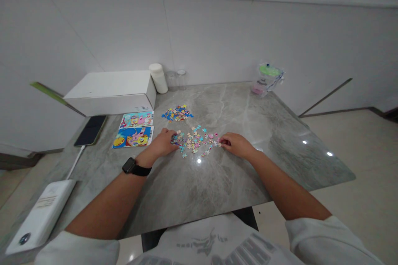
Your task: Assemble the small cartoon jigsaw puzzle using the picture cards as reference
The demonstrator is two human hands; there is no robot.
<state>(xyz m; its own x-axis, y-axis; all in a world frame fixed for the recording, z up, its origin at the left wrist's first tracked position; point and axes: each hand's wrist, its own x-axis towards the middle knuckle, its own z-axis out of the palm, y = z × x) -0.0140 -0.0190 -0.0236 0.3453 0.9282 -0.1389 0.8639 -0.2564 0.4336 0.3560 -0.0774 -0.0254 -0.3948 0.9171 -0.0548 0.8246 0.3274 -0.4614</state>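
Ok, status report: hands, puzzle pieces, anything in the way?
Left hand and right hand at opposite edges of nearer puzzle pieces. Second pile just beyond. Picture cards off to the left, not blocking.

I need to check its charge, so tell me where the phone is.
In the head view, the phone lies at the table's left side, just in front of the white box and left of the two picture cards.

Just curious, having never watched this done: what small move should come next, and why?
Probably the right hand should gently spread the small, flat, pastel jigsaw pieces: its fingertips are at their right edge, many look crowded or overlapping, and the glossy grey marbled table has bare room beside them.
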